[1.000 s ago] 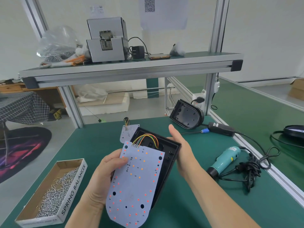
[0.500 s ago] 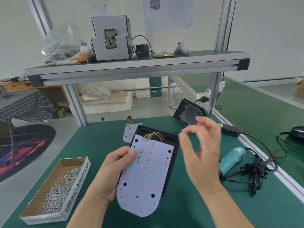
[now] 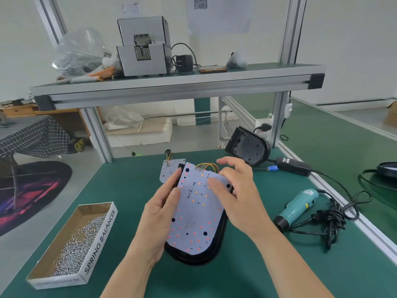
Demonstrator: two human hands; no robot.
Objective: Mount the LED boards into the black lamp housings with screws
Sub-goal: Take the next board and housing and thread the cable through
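The wires (image 3: 206, 166) at the far end of the housing (image 3: 193, 255) could get pinched if I press the board (image 3: 197, 214) down crooked. My left hand (image 3: 163, 211) grips the housing's left edge, thumb on the board. My right hand (image 3: 238, 194), lifted clear a moment ago, now presses it with flat, open fingers.

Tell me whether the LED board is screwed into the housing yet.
Not yet: the LED board lies over the black housing, its mounting holes dark and empty; left hand holds it, right hand touches it.
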